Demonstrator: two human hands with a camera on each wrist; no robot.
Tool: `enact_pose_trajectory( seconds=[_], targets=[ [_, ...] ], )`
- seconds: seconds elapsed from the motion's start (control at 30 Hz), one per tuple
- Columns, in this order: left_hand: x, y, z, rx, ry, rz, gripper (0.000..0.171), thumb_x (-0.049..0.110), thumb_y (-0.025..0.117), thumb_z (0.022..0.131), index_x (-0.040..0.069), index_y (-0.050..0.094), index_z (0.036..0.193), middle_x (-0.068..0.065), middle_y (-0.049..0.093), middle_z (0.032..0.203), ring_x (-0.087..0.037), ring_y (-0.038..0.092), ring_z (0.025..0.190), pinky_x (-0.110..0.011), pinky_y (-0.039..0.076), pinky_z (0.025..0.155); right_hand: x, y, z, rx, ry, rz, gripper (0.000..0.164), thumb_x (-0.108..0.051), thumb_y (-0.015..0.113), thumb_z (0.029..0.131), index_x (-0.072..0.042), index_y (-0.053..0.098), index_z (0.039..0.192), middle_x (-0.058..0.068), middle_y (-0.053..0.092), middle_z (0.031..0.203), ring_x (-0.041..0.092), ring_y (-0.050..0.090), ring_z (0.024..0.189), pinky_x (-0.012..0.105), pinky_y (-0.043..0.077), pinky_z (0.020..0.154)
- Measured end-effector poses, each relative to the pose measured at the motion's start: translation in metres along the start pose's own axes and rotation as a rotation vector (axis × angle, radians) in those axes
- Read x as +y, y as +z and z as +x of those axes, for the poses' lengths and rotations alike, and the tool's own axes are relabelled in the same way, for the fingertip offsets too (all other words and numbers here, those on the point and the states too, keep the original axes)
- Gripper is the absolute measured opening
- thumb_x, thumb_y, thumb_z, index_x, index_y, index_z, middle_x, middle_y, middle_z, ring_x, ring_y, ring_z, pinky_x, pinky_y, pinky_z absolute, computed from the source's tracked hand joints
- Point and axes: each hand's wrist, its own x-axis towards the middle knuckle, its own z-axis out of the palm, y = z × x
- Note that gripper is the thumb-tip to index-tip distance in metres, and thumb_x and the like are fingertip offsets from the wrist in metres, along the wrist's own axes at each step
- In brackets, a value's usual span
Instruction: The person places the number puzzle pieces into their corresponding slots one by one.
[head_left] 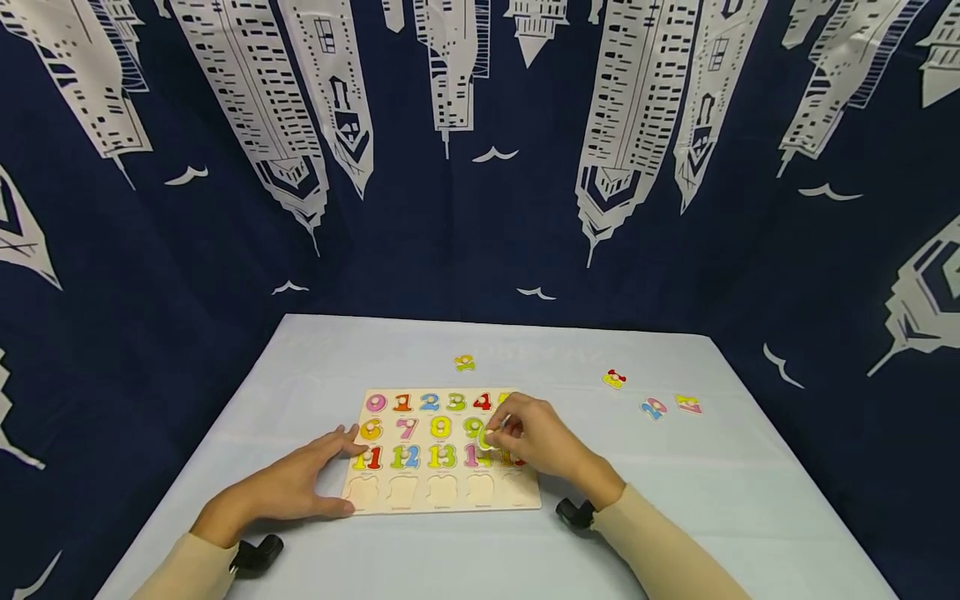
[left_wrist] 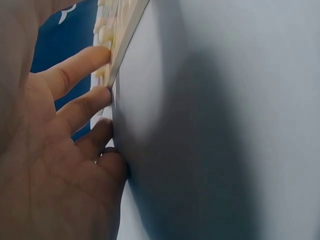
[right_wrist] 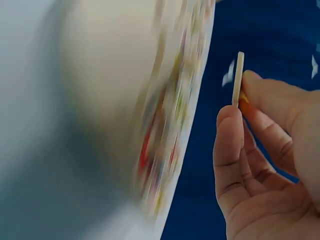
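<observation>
A wooden number puzzle board [head_left: 378, 500] lies on the table, with colourful number pieces in its upper three rows and bare recesses along the bottom row. My left hand [head_left: 296, 482] rests at the board's left side, fingers extended and touching its edge; the left wrist view shows the fingertips [left_wrist: 102, 95] against that edge. Over the right part of the board, my right hand [head_left: 547, 437] pinches a puzzle piece [head_left: 486, 440] with a yellow-green rim. Seen edge-on in the right wrist view, the piece [right_wrist: 238, 80] is thin and pale, and its printed number is hidden.
Beyond the board lies one loose yellow-green piece [head_left: 465, 362]. Farther right are a red-and-yellow piece [head_left: 614, 380], a blue-and-pink piece [head_left: 653, 407] and a yellow-and-pink piece [head_left: 687, 404]. A white cloth [head_left: 420, 558] covers the table; a dark blue patterned curtain [head_left: 450, 225] hangs behind.
</observation>
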Motion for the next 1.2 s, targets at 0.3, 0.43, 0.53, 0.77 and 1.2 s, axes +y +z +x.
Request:
enact_pose_trajectory(
  seconds=[0.3, 0.43, 0.53, 0.77, 1.2],
  targets=[
    [-0.004, -0.005, -0.002, 0.0, 0.013, -0.007, 0.082, 0.047, 0.102, 0.087, 0.025, 0.067, 0.158, -0.019, 0.041, 0.189, -0.059, 0.029, 0.176, -0.084, 0.029, 0.137, -0.068, 0.072, 0.037, -0.163, -0.093, 0.028, 0.009, -0.018, 0.094, 0.101, -0.015, 0.085, 0.103, -0.001, 0.076, 0.098, -0.004, 0.062, 0.083, 0.013, 0.056, 0.073],
    [-0.005, -0.005, 0.0, 0.001, 0.03, -0.014, 0.08, 0.049, 0.1, 0.088, 0.026, 0.067, 0.158, -0.021, 0.041, 0.188, -0.06, 0.029, 0.176, -0.084, 0.029, 0.137, -0.087, 0.098, 0.052, -0.213, -0.144, 0.002, 0.01, -0.017, 0.095, 0.1, -0.012, 0.086, 0.1, -0.001, 0.078, 0.094, -0.005, 0.06, 0.081, 0.008, 0.053, 0.073],
    [-0.004, -0.005, 0.001, 0.0, 0.038, -0.02, 0.08, 0.05, 0.1, 0.089, 0.026, 0.068, 0.159, -0.02, 0.041, 0.189, -0.06, 0.029, 0.176, -0.084, 0.029, 0.137, -0.097, 0.112, 0.057, -0.231, -0.133, -0.017, 0.011, -0.017, 0.096, 0.099, -0.012, 0.087, 0.096, -0.005, 0.076, 0.089, -0.008, 0.057, 0.077, 0.006, 0.051, 0.07],
    [-0.005, -0.006, 0.002, 0.002, 0.063, -0.026, 0.079, 0.05, 0.099, 0.091, 0.024, 0.068, 0.159, -0.022, 0.041, 0.188, -0.061, 0.029, 0.176, -0.085, 0.028, 0.136, -0.113, 0.126, 0.066, -0.22, -0.112, -0.091, 0.013, -0.019, 0.097, 0.099, -0.014, 0.086, 0.092, -0.008, 0.073, 0.085, -0.01, 0.052, 0.074, 0.004, 0.046, 0.066],
    [-0.006, -0.003, -0.002, 0.033, 0.077, -0.009, 0.07, 0.049, 0.098, 0.093, 0.028, 0.071, 0.154, -0.02, 0.045, 0.186, -0.058, 0.035, 0.174, -0.084, 0.032, 0.133, -0.118, 0.13, 0.072, -0.296, -0.149, -0.092, 0.007, -0.017, 0.094, 0.101, -0.014, 0.089, 0.097, -0.01, 0.079, 0.087, -0.011, 0.057, 0.076, 0.004, 0.05, 0.068]
  ],
)
